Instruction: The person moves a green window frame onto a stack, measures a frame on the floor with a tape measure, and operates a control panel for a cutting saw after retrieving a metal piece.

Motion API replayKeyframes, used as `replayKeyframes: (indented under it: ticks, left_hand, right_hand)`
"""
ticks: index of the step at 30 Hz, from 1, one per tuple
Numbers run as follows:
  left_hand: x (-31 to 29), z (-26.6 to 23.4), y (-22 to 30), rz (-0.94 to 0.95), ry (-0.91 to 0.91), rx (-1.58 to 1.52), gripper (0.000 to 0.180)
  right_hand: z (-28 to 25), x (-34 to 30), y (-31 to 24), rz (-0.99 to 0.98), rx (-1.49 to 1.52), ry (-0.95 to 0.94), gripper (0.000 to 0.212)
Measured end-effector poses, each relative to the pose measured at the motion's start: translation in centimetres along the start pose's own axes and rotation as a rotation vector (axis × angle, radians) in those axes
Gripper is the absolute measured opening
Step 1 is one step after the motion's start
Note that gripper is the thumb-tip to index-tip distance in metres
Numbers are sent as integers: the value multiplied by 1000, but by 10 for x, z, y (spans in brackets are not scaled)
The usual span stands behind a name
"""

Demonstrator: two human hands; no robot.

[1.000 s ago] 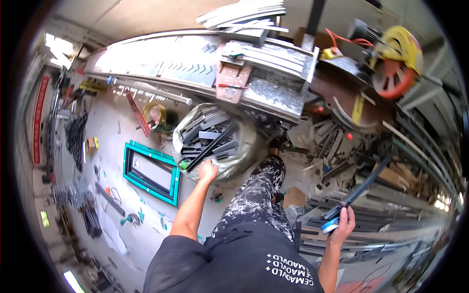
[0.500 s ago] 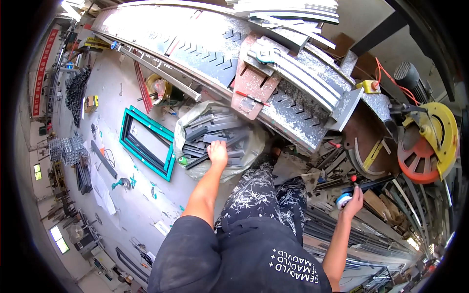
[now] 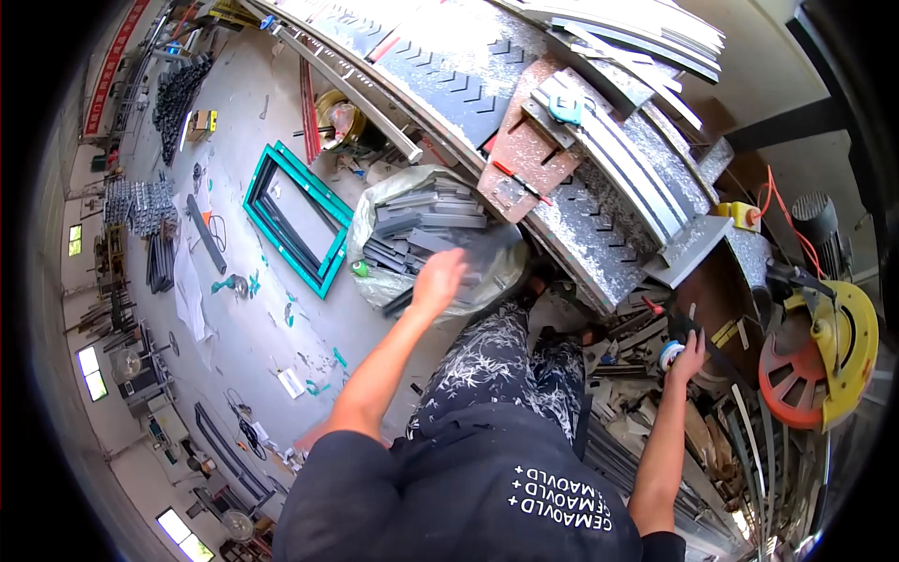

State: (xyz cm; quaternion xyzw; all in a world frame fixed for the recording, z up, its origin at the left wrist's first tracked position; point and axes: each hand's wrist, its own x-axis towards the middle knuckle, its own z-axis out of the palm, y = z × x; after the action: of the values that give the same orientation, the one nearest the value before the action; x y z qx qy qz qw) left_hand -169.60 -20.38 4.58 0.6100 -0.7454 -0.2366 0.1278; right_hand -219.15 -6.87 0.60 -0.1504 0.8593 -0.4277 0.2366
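Observation:
My left hand (image 3: 440, 281) is over the near side of a pale plastic sack (image 3: 370, 201) filled with short grey profile offcuts (image 3: 426, 214). Motion smears its fingers, and a dark blurred shape shows just beyond them, so I cannot tell whether it holds a piece. Out to the right, my right hand (image 3: 688, 358) has its fingers curled round a round white-and-blue thing (image 3: 670, 354), its kind unclear. That hand is close to a dark handle-like part (image 3: 685, 326) beside the cutting saw (image 3: 813, 351), with its yellow guard and orange disc.
A long workbench (image 3: 440, 70) runs across the top, bearing a teal tape measure (image 3: 565, 108) and a red-and-black pen (image 3: 522, 184). Left of the sack lies a green-edged window frame (image 3: 332, 267). Scrap strips (image 3: 646, 412) clutter the floor at right.
My left hand has moved right across the sack; the grey piece formerly in its fingers is no longer clearly visible there. My right hand has risen toward the dark handle-like part with the round thing.

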Motion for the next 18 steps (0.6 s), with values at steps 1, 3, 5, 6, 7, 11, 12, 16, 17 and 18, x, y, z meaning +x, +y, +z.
replayKeyframes:
  ticks: [1, 3, 5, 6, 7, 11, 12, 16, 17, 18]
  left_hand:
    - [0, -8, 5, -29, 96, -17, 29]
    - [-2, -32, 15, -162, 179, -102, 31]
    - [4, -60, 37, -271, 180, -244, 35]
    - [-1, -65, 36, -309, 199, -253, 36]
    - [0, -72, 52, -348, 120, -313, 36]
    - [-10, -76, 133, -475, -255, -600, 34]
    - [-14, -74, 165, -453, -346, -654, 36]
    - [-53, -26, 240, -220, -654, -785, 25]
    - [-60, -25, 261, -293, -776, -996, 22]
    - [-65, -26, 276, -378, -800, -991, 22]
  right_hand:
    - [1, 0, 2, -10, 18, -3, 40]
    - [0, -10, -3, 137, 170, -141, 32]
    - [0, -29, -7, 346, 372, -318, 23]
    - [5, -54, -40, 526, 389, -480, 25]
    - [9, -70, -48, 579, 380, -549, 29]
    - [11, -130, -94, 567, 297, -1027, 49]
    - [7, -142, -97, 525, 335, -1116, 55]
    - [-19, -172, -128, 302, 378, -1322, 69]
    - [-26, -172, -133, 148, 416, -1416, 71]
    - [-38, -169, -138, 91, 273, -1457, 71]
